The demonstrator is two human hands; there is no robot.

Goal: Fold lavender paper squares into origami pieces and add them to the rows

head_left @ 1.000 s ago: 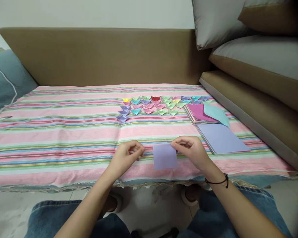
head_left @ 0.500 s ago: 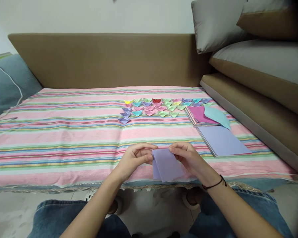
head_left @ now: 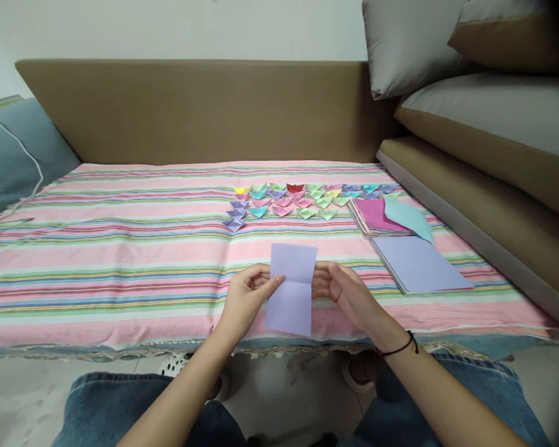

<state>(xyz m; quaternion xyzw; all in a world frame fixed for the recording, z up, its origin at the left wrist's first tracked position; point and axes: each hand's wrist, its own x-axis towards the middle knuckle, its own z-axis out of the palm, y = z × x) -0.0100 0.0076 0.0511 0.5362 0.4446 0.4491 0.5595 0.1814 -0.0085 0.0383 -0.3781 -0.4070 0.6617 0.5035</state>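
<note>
A lilac paper sheet [head_left: 291, 288] with a crease across its middle is held unfolded in front of me, above the near edge of the striped cloth [head_left: 121, 261]. My left hand [head_left: 246, 298] pinches its left edge and my right hand [head_left: 342, 292] pinches its right edge at the crease. Further back lie several small folded paper shapes [head_left: 298, 200] in rows, in mixed colours.
A stack of lilac sheets [head_left: 419, 264] lies right of my hands, with a stack of coloured sheets [head_left: 382, 216] behind it. A brown sofa back [head_left: 200, 108] and cushions [head_left: 484, 112] border the cloth. My knees in jeans [head_left: 414, 403] are below.
The lilac paper was folded and lying on the cloth; both hands lifted it and opened it out, so it now stands taller with a middle crease.
</note>
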